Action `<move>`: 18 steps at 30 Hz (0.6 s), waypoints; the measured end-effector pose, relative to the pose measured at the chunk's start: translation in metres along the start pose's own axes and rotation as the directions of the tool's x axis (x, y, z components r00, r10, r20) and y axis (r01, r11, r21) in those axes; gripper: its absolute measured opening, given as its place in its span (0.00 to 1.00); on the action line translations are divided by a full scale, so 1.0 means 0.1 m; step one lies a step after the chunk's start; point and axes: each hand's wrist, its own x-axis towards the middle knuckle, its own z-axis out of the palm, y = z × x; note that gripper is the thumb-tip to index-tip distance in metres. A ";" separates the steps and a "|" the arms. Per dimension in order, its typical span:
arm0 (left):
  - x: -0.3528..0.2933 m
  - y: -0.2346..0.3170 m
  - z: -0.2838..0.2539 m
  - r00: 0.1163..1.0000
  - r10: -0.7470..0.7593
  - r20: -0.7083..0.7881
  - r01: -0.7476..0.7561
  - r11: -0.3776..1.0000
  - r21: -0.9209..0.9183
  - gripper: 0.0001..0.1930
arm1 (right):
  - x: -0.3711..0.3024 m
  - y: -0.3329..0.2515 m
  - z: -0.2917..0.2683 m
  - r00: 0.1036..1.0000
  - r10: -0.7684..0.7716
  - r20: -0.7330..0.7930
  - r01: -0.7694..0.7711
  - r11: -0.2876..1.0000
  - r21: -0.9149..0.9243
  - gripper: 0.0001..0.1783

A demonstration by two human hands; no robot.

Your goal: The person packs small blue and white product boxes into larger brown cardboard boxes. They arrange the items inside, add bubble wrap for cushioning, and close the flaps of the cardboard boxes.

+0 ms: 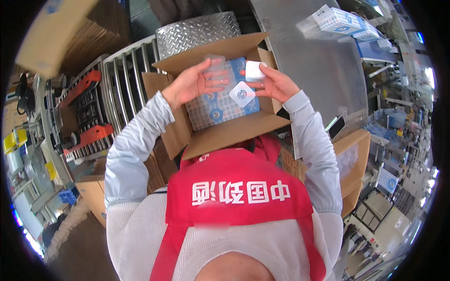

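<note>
An open cardboard box stands in front of me, with blue-and-white printed packages inside. My left hand reaches over its left side, palm inward, fingers stretched out and thumb raised. A pale, see-through sheet or smeared shape overlaps those fingers; whether they touch it I cannot tell. From the right side, my right hand pinches a white rounded-square card between thumb and fingers. Just below it, a second white card with a dark round mark is at the fingertips, above the packages.
A metal roller conveyor runs at the left, beside orange-red parts. Behind the box is a diamond-plate metal surface. At the right, a grey metal table carries printed packages; another open carton stands near my right elbow.
</note>
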 end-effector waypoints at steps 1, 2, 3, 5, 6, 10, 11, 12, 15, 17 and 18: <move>0.03 0.01 0.04 0.957 -0.042 -0.286 0.097 0.979 0.182 0.30 | -0.03 0.02 -0.09 0.993 0.075 -0.089 -0.084 0.990 -0.110 0.38; 0.07 0.02 0.09 0.834 -0.026 -0.551 0.242 0.915 0.323 0.33 | -0.05 0.05 -0.20 0.974 0.136 -0.182 -0.174 0.961 -0.213 0.41; 0.09 0.02 -0.06 0.819 -0.001 -0.574 0.289 0.865 0.411 0.36 | -0.04 0.20 -0.37 0.925 0.155 -0.346 -0.287 0.882 -0.373 0.50; 0.03 -0.06 -0.30 0.736 0.099 -0.670 0.307 0.832 0.461 0.38 | -0.17 0.32 -0.59 0.945 0.100 -0.313 -0.244 0.851 -0.464 0.42; 0.02 -0.14 -0.30 0.660 0.156 -0.735 0.282 0.856 0.434 0.38 | -0.28 0.38 -0.70 0.952 0.073 -0.296 -0.221 0.834 -0.505 0.38; 0.13 -0.24 -0.24 0.630 0.226 -0.743 0.267 0.835 0.481 0.39 | -0.62 0.71 -1.15 0.970 0.049 -0.236 -0.102 0.971 -0.218 0.24; 0.16 -0.27 -0.14 0.663 0.236 -0.710 0.229 0.839 0.494 0.39 | -0.65 0.88 -1.27 0.970 0.039 -0.242 -0.075 0.987 -0.144 0.21; 0.14 -0.33 -0.01 0.700 0.243 -0.672 0.195 0.840 0.507 0.39 | -0.65 1.00 -1.38 0.979 0.034 -0.199 -0.060 0.990 -0.126 0.19; 0.16 -0.72 -0.20 0.682 0.258 -0.684 0.257 0.791 0.555 0.35 | -0.55 1.01 -1.69 0.991 0.037 -0.127 -0.079 0.935 -0.347 0.14; 0.34 -0.87 -0.06 0.791 0.219 -0.571 0.137 0.846 0.514 0.25 | -0.41 0.48 -2.28 0.942 -0.333 -0.049 0.172 0.602 -0.780 0.19; 0.44 -0.83 0.20 0.784 0.204 -0.587 0.225 0.786 0.575 0.22 | -0.34 0.02 -2.50 0.880 -0.474 -0.036 0.171 0.387 -0.906 0.22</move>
